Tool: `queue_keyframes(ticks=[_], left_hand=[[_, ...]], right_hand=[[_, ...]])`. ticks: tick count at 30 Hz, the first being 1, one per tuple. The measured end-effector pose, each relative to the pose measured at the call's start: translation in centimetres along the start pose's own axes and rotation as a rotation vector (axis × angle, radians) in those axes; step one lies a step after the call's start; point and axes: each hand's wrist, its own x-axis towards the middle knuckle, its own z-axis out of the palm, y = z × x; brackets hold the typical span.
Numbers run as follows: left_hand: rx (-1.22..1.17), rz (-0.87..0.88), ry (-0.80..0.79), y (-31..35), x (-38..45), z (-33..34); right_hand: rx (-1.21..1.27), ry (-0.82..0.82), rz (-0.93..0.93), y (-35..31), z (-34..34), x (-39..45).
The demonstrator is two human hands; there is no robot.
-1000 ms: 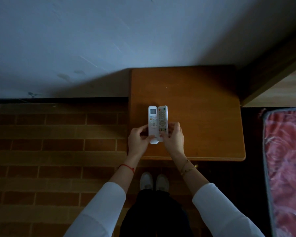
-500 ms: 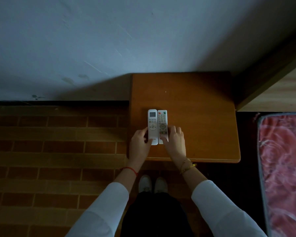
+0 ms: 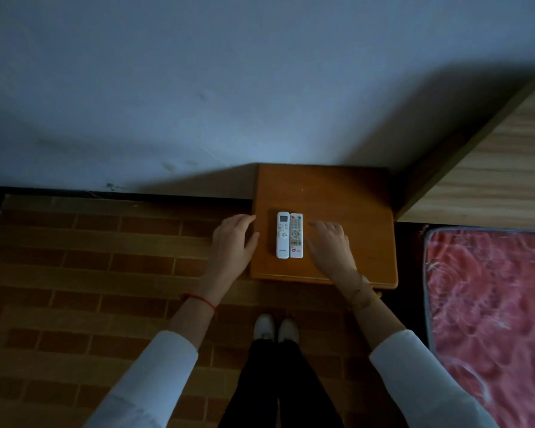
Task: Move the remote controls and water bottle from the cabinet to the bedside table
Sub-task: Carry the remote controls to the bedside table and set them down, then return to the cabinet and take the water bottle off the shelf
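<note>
Two white remote controls lie side by side on the brown bedside table (image 3: pixel 346 196): the left remote (image 3: pixel 282 235) has a small screen, the right remote (image 3: pixel 296 235) has several coloured buttons. My left hand (image 3: pixel 233 242) hovers over the table's left edge, apart from the remotes, fingers loosely spread and holding nothing. My right hand (image 3: pixel 331 244) is just right of the remotes, fingers spread over the tabletop, also holding nothing. No water bottle is in view.
A bed with a red patterned mattress (image 3: pixel 488 319) stands to the right, with its pale wooden headboard (image 3: pixel 491 168) behind. A grey wall runs behind the table. The floor (image 3: pixel 105 257) on the left is brick-patterned. My white shoes (image 3: pixel 275 329) stand close to the table's front.
Both hands have let go of the two remotes and moved apart, left hand leftward, right hand rightward. The remotes now lie flat on the table.
</note>
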Motion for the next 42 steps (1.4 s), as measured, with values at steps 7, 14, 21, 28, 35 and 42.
queue_keyframes(ticks=[7, 14, 21, 28, 35, 42], left_hand=[[-0.021, 0.074, 0.112, 3.3, -5.6, -11.3], [-0.045, 0.064, 0.203, 4.7, -12.2, -17.5], [-0.053, -0.057, 0.318, 5.1, -18.9, -20.7], [-0.100, -0.304, 0.512, 4.1, -27.3, -21.9], [-0.141, -0.648, 0.715, 1.9, -38.6, -21.3], [-0.126, -0.981, 0.914, -1.0, -49.6, -20.5]], right_hand=[[0.005, 0.072, -0.130, -5.4, -8.2, -6.7], [-0.015, 0.130, -0.236, -8.7, -12.1, -11.8], [-0.019, 0.077, -0.369, -10.9, -13.0, -15.3], [-0.064, -0.059, -0.664, -15.6, -12.5, -17.2], [-0.145, -0.261, -1.011, -23.5, -8.3, -21.1], [-0.212, -0.478, -1.328, -32.5, -0.6, -27.7]])
